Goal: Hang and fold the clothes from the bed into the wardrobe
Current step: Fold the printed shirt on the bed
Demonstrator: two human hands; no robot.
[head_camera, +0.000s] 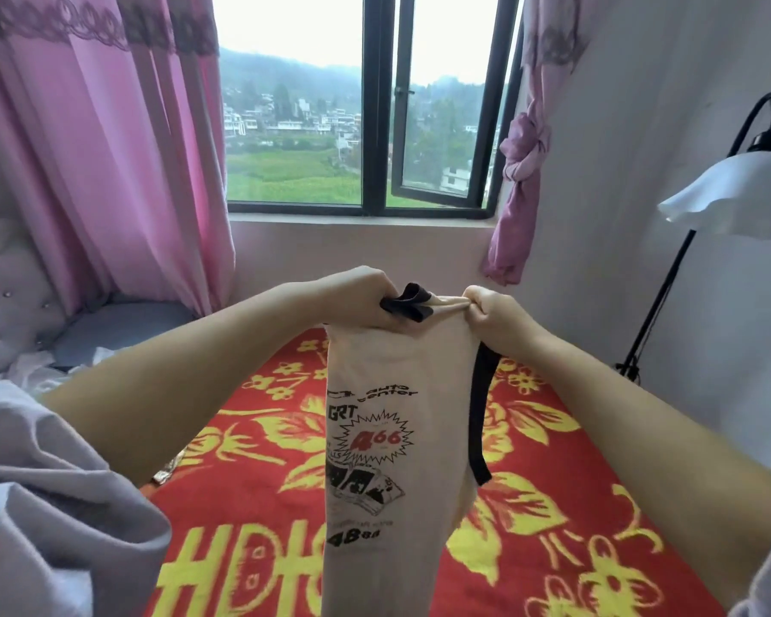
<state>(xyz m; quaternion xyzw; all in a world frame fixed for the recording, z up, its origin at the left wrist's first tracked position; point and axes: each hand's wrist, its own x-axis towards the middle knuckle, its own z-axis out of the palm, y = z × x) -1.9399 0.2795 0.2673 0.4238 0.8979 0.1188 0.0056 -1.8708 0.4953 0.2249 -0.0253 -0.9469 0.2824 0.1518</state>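
A cream T-shirt (388,438) with black trim and a red-and-black print hangs lengthwise in front of me, folded narrow, above the bed (530,505). My left hand (357,296) grips its top edge at the black collar. My right hand (490,313) pinches the top edge on the other side. Both arms stretch forward at chest height. The shirt's lower end runs out of the frame at the bottom. The wardrobe is not in view.
The bed carries a red blanket with yellow flowers. A padded headboard (5,300) and grey pillow (121,331) lie at the left. Pink curtains (108,149) frame a window (361,104) ahead. A white-shaded floor lamp (731,198) stands at the right.
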